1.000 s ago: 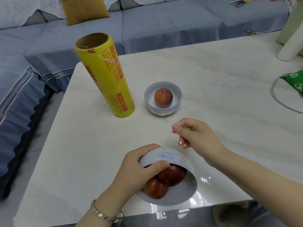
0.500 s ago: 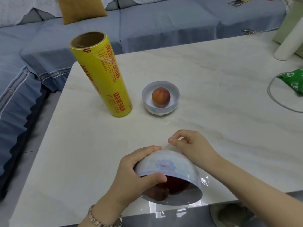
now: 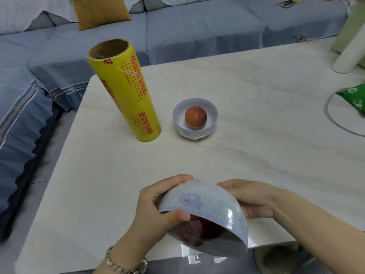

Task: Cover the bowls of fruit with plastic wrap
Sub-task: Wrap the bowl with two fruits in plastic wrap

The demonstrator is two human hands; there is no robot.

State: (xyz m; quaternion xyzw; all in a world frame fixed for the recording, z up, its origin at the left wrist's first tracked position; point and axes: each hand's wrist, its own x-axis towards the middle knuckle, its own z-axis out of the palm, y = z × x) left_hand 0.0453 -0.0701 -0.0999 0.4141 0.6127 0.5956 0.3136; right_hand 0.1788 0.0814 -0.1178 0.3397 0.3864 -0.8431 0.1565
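A pale blue patterned bowl (image 3: 205, 204) is tipped on its side near the table's front edge, its mouth facing me with dark red fruit (image 3: 199, 230) inside under clear wrap. My left hand (image 3: 158, 210) grips its left side, thumb across the rim. My right hand (image 3: 250, 198) holds its right side, pressing wrap against the outside. A second small bowl (image 3: 194, 131) with one peach (image 3: 195, 117) stands upright mid-table. The yellow plastic wrap roll (image 3: 126, 91) stands on end to its left.
The white marble table (image 3: 256, 125) sits against a blue sofa (image 3: 177, 26) with a mustard cushion (image 3: 100, 10). At the right edge are a green packet (image 3: 353, 97), a grey cable loop (image 3: 333, 119) and a white cylinder (image 3: 347, 54).
My right hand dropped from pinching the wrap above the bowl to pressing it on the bowl's right side. The bowl tipped further, showing more of its underside.
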